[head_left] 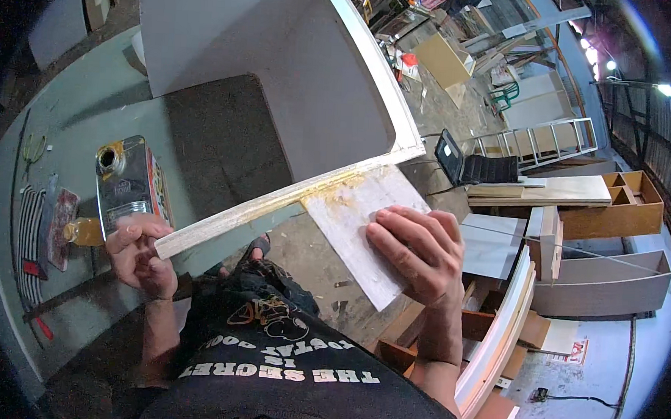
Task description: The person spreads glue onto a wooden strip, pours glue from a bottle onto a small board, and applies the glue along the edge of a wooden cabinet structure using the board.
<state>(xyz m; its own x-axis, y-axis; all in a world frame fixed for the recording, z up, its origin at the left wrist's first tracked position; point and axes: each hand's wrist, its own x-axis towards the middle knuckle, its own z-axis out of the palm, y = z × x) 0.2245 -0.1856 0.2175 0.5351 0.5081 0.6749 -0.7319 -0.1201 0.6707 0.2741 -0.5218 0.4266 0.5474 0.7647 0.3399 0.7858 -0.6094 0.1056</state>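
Note:
A large grey panel frame with a pale rim stands in front of me. Its near edge strip runs from lower left to upper right, with yellowish, glue-like smears on it. My left hand is curled around the strip's lower left end, its fingers partly blurred. In my right hand is a flat, pale rectangular sheet, fingers on top and thumb hidden. The sheet's far end meets the strip and carries yellow smears too. Beside my left hand stands an open metal can with yellow drips around its mouth.
The frame rests on a green-grey table. Left on it lie a jar of amber liquid, a stained flat block and green-handled scissors. To the right are a black chair, a ladder and wooden drawers.

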